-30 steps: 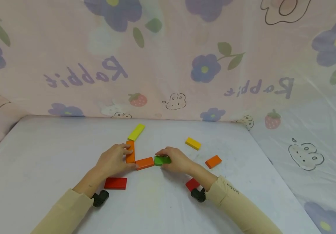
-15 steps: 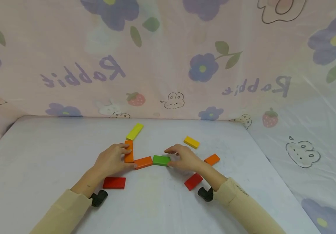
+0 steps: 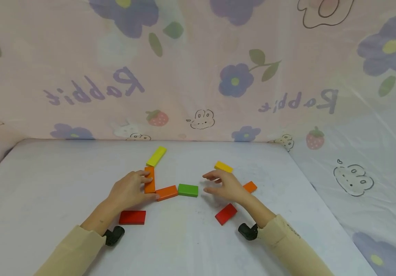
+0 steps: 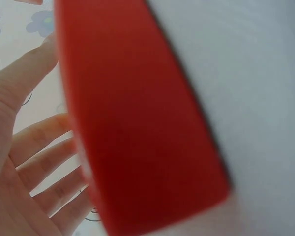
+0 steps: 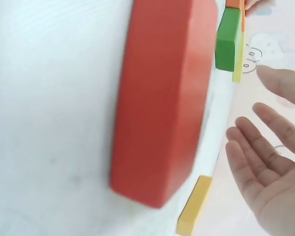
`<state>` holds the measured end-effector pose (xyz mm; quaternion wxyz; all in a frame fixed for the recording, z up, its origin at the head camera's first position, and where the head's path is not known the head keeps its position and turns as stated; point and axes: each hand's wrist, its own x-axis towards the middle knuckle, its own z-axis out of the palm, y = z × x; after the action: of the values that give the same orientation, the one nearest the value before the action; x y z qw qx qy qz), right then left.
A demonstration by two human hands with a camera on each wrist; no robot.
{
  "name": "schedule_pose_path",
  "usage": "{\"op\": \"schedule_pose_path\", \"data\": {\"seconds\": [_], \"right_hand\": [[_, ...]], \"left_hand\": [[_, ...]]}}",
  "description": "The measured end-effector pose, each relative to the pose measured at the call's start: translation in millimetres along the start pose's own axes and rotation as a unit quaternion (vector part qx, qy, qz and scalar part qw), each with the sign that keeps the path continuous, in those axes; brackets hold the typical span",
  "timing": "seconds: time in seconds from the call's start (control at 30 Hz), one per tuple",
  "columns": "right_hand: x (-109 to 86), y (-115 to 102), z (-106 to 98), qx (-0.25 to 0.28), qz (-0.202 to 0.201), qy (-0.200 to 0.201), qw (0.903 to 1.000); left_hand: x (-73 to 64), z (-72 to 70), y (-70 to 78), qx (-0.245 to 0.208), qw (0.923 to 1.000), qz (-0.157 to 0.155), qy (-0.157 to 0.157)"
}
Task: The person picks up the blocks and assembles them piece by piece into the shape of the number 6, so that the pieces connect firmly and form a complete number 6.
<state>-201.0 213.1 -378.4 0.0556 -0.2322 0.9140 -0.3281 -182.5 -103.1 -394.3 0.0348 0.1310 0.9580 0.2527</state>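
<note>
In the head view my left hand (image 3: 127, 189) rests its fingertips on an orange block (image 3: 150, 186) lying lengthwise. Its thumb reaches the left end of a second orange block (image 3: 167, 193). A green block (image 3: 188, 190) continues the row, end to end with that second block. Beyond the first orange block lies a bright yellow block (image 3: 156, 156), set at a slant. My right hand (image 3: 227, 188) is just right of the green block, its fingers and thumb spread apart with nothing between them. The right wrist view shows its fingers (image 5: 265, 147) loosely extended.
A red block (image 3: 132, 217) lies close to my left wrist, and another red block (image 3: 226, 214) near my right forearm. Behind the right hand are a golden-yellow block (image 3: 223, 166) and a partly hidden orange block (image 3: 251, 187). A patterned cloth (image 3: 184, 76) hangs behind the white table.
My right hand has let go of the green block and drawn back to the right. The green block stays beside the orange one. My left hand keeps its place.
</note>
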Motion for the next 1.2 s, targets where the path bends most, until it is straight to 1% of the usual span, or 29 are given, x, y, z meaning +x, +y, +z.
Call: {"op": "schedule_pose_path", "data": {"seconds": [0.17,0.37,0.57,0.8,0.9,1.07,1.13,1.2], "right_hand": [[-3.7,6.6,0.7,0.033,0.029,0.033,0.9985],[-6.1,15.8,1.6,0.097,0.065,0.063,0.9912],[-3.9,22.6,-0.1,0.114,0.105,0.096,0.9831],[-1.1,26.6,-1.5,0.170,0.137,0.159,0.9629],[0.9,26.8,-1.4,0.173,0.146,0.171,0.9590],[6.2,26.3,-1.8,0.159,0.189,0.191,0.9500],[8.1,26.0,-2.8,0.159,0.206,0.200,0.9446],[9.4,25.7,-4.5,0.170,0.215,0.208,0.9389]], "left_hand": [[-1.0,-0.1,0.0,-0.001,1.0000,0.001,0.001],[-1.1,0.4,0.0,0.002,1.0000,0.005,0.003],[-0.6,0.8,0.0,-0.001,1.0000,0.008,0.004],[-0.3,0.2,-0.8,0.003,0.9999,0.013,0.010],[-0.1,-0.1,-0.8,0.002,0.9999,0.012,0.009],[0.1,-0.6,-0.6,-0.001,0.9999,0.009,0.008],[0.2,-0.8,-0.8,-0.002,0.9999,0.009,0.007],[0.3,-0.8,-0.8,-0.005,0.9999,0.009,0.006]]}}
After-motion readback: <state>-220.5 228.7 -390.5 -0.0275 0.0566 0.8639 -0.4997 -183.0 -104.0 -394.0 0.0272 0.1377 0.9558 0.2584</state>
